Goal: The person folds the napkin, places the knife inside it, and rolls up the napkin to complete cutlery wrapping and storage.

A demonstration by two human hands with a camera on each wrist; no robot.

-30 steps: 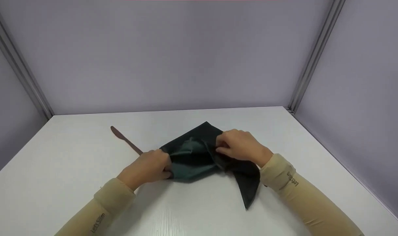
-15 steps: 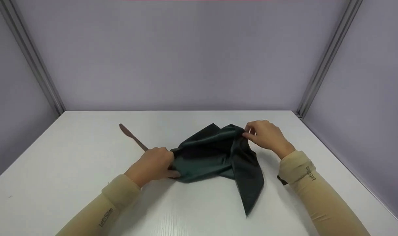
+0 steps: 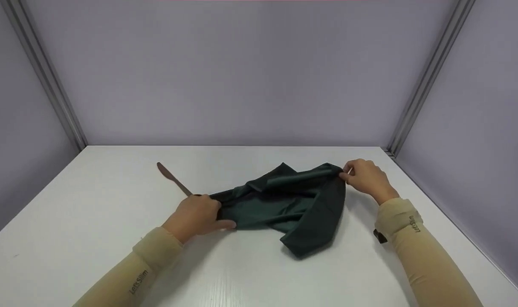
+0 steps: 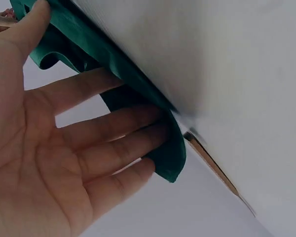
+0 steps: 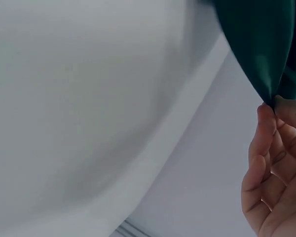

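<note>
A dark green cloth (image 3: 284, 204) lies crumpled in the middle of the white table (image 3: 92, 221). My left hand (image 3: 218, 215) holds its left edge down near the table, thumb on one side and fingers on the other. The left wrist view shows the cloth (image 4: 113, 74) running between the thumb and the fingers (image 4: 138, 118). At the far right, my right hand (image 3: 348, 172) pinches one corner of the cloth and holds it stretched out. In the right wrist view that corner (image 5: 266, 59) sits between the fingertips (image 5: 266, 116).
A brown knife (image 3: 173, 179) lies on the table just beyond my left hand, pointing to the far left, and its handle shows in the left wrist view (image 4: 212, 165). Grey-violet walls (image 3: 241, 72) enclose the table at the back and on both sides.
My right hand has drawn its corner of the cloth to the right, spreading the cloth wider; the long tail at the front has pulled in. The left hand has stayed in place.
</note>
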